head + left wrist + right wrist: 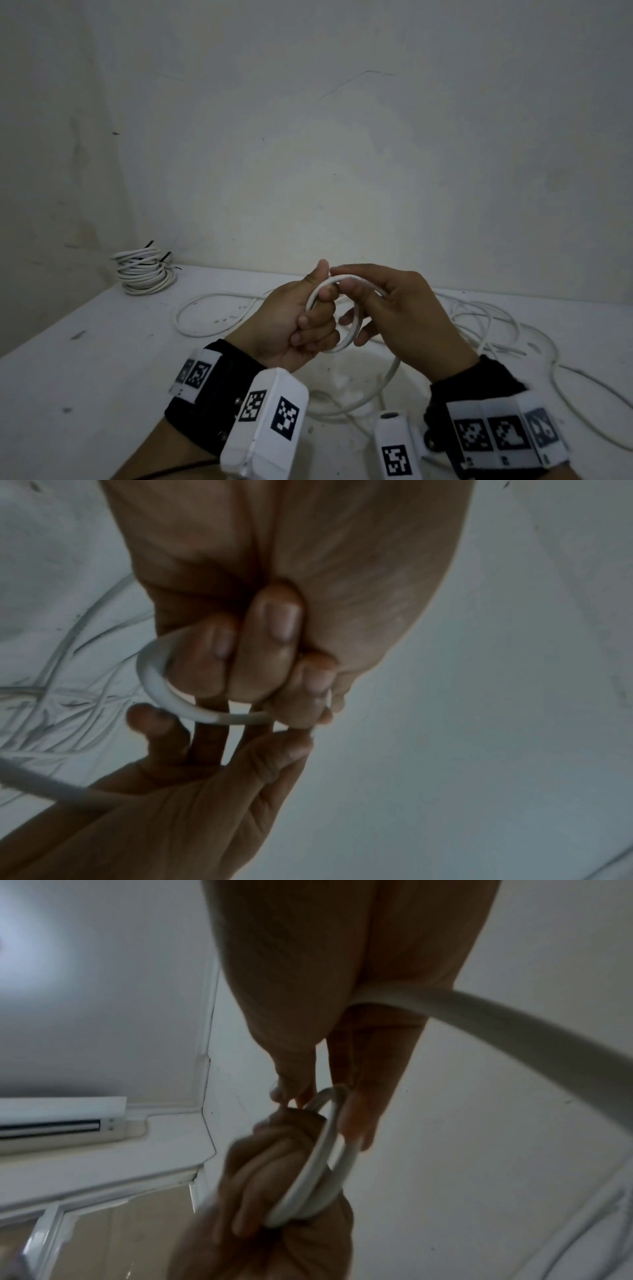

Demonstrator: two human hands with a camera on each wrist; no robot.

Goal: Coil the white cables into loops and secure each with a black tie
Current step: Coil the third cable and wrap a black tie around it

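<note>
Cable loop held between both hands, above table.
Left hand fisted round it; right hand pinches its top.

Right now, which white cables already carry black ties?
Only the stacked coils by the wall; black tie ends stick out of them. The loose cables on the table show none.

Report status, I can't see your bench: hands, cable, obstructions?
Left hand grips small white cable loop; right hand feeds cable onto it. Tied coils stacked far left. Loose cable sprawled underneath.
</note>
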